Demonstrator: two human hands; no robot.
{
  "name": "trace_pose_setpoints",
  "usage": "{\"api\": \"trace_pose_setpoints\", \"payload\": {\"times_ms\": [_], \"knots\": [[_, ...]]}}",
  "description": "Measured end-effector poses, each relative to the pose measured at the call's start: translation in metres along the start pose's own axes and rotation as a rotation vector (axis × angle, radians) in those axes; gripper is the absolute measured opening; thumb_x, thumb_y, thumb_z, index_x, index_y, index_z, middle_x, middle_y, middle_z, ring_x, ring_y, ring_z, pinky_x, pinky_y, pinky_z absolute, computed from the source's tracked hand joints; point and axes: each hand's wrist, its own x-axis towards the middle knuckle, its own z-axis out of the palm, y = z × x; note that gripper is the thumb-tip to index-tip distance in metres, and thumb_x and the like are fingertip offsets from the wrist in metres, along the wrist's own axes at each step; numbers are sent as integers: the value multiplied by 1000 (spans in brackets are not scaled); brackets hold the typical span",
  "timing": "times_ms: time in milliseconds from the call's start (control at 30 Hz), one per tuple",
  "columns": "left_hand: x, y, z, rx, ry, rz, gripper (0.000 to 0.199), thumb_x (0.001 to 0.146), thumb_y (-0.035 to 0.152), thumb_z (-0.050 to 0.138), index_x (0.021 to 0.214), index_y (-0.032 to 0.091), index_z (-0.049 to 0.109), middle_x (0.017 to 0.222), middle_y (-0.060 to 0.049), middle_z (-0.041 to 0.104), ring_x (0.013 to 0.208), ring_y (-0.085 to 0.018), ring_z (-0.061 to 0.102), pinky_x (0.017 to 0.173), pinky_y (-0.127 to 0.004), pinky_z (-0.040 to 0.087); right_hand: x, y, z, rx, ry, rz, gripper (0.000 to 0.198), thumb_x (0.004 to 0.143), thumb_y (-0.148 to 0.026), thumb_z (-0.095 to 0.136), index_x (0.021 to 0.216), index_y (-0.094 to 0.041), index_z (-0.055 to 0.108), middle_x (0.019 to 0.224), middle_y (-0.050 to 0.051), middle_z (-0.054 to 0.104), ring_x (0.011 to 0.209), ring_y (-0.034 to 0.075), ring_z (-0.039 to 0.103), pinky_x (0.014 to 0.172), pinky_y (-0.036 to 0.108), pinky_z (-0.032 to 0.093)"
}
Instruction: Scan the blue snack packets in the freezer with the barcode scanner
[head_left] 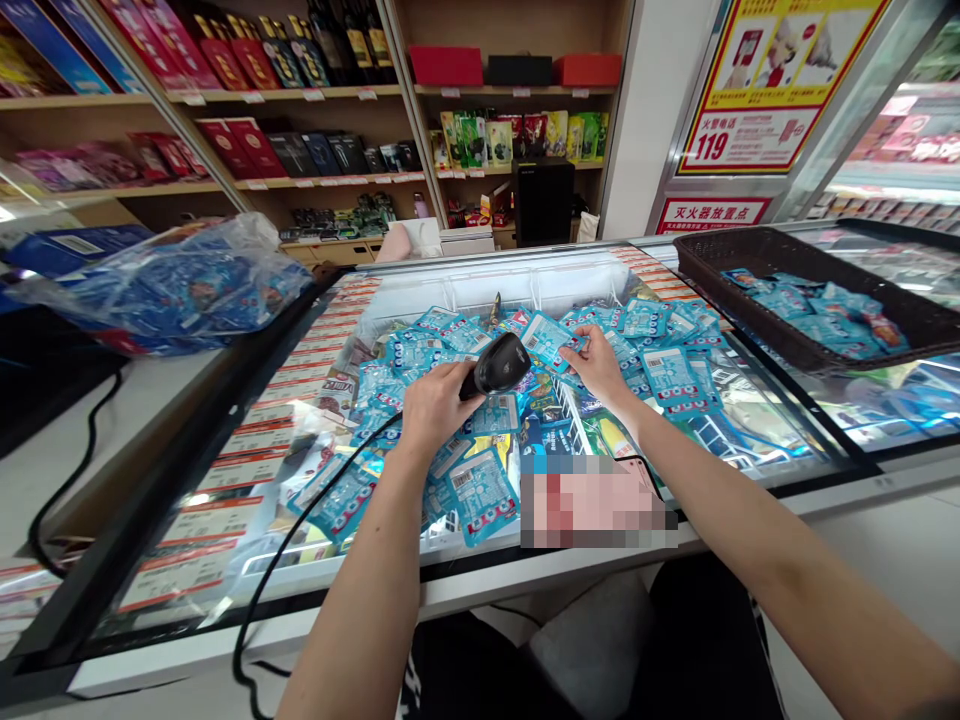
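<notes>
My left hand (435, 405) is wrapped round the handle of a black barcode scanner (504, 362), whose cable runs down past my forearm. The scanner's head points to the right. Between the fingers of my right hand (594, 362) is a blue snack packet (545, 338), its printed back with a barcode facing up, close to the scanner's head. Many similar blue packets lie spread over the glass top of the freezer, among them a packet (484, 492) near the front edge and another packet (671, 378) right of my right hand.
A dark brown basket (817, 255) with more blue packets stands at the right. A clear plastic bag (195, 290) of blue packets lies at the left. Price labels (255, 440) line the glass. A blurred-out pinkish object (600, 505) lies at the front edge. Stocked shelves (300, 95) stand behind.
</notes>
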Motion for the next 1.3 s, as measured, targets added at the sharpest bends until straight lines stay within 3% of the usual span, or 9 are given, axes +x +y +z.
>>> {"api": "trace_pose_setpoints", "payload": {"times_ms": [300,500,633,733,833,967,1033,1200,1300], "knots": [[1,0,1,9,0,1,40,78,37,51,114,21,57,106,-6,65,97,-24,59,72,-29,43,-1,-5,0,0,14,14,37,73,-46,62,97,-25,42,60,-7,41,46,14,50,44,31,46],[1,-4,2,34,18,-61,40,77,38,52,114,22,57,105,-6,65,96,-24,59,71,-29,42,-2,-18,-8,-22,88,-57,48,76,-46,58,115,-25,40,64,-5,46,52,16,54,51,34,50],[1,-5,1,59,53,-110,40,77,39,53,113,23,57,106,-7,64,96,-25,59,70,-30,42,0,-21,-27,-300,189,-148,44,83,-40,48,123,-22,43,70,0,55,59,18,56,64,38,50],[1,-7,1,82,92,-151,39,76,39,53,111,21,58,106,-8,64,95,-24,59,71,-29,41,4,-16,-43,-555,259,-134,41,84,-34,45,122,-18,47,72,4,59,67,22,57,75,42,46],[1,-9,-1,96,137,-194,39,76,42,54,109,20,59,103,-8,65,94,-24,59,70,-29,40,6,-11,-53,-758,313,-139,41,83,-31,47,120,-15,49,92,12,61,88,27,55,83,45,41],[2,-12,-2,111,189,-246,39,76,43,54,108,21,59,98,-7,66,93,-24,60,67,-28,39,1,-16,-53,-938,359,-198,42,82,-35,48,119,-15,53,118,18,50,110,33,41,90,51,32],[2,-13,-2,111,202,-256,38,76,43,55,108,21,59,98,-7,66,93,-24,60,67,-29,39,-3,-21,-48,-972,291,-251,42,85,-41,44,120,-19,54,123,15,48,113,33,39,91,51,31],[2,-14,-1,99,195,-264,39,77,43,54,109,22,58,102,-7,65,96,-25,59,68,-29,38,-13,-28,-29,-1037,-114,-464,54,80,-62,44,122,-29,54,133,5,45,123,30,31,103,52,17],[2,-14,-1,88,184,-282,39,76,43,54,109,22,58,100,-7,66,95,-25,59,68,-29,38,-14,-24,-25,-1072,-227,-464,63,74,-69,47,124,-31,52,135,4,45,126,31,30,105,56,8]]}}
